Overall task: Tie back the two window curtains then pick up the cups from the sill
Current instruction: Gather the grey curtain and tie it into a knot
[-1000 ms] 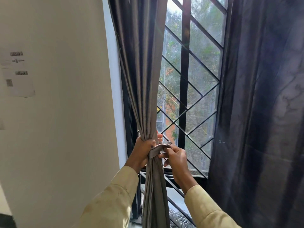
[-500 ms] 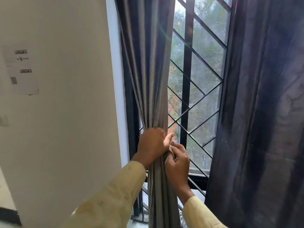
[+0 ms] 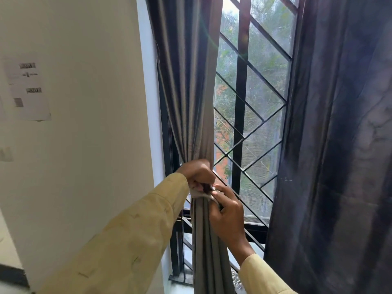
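Note:
The left curtain, grey-brown and gathered into a narrow bunch, hangs against the left side of the window. My left hand is clenched around the bunch at its narrowest point. My right hand presses against the bunch just below, its fingertips pinching a pale tie-back strip wrapped round the fabric. The right curtain, dark blue-grey, hangs loose over the window's right side. No cups are visible; the sill is mostly hidden behind the curtain and my arms.
A black diamond-pattern window grille stands behind the curtains with trees outside. The cream wall to the left carries a taped paper notice. The white window frame edge runs beside the left curtain.
The view has shifted slightly. My left hand now grips lower around the bunch, and my right hand has dropped beneath it, fingers working the tie-back strip at the gather.

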